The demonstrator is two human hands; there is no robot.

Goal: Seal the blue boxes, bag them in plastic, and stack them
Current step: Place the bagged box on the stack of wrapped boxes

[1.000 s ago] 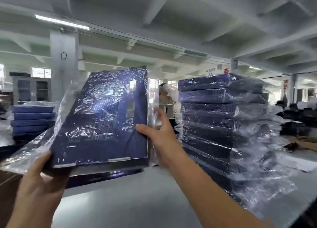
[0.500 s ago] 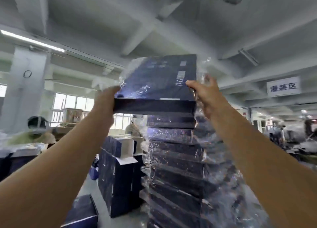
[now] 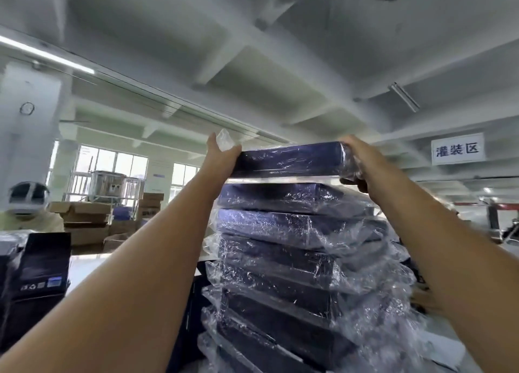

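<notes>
As left hand, right hand clasp ends, bagged box level; long axis crosswise.

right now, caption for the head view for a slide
Left hand and right hand hold a bagged blue box level over the stack.

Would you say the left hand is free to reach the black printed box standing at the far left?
Probably not yet: the left hand grips one end of the plastic-bagged blue box over the stack of bagged blue boxes, the right hand the other.
</notes>
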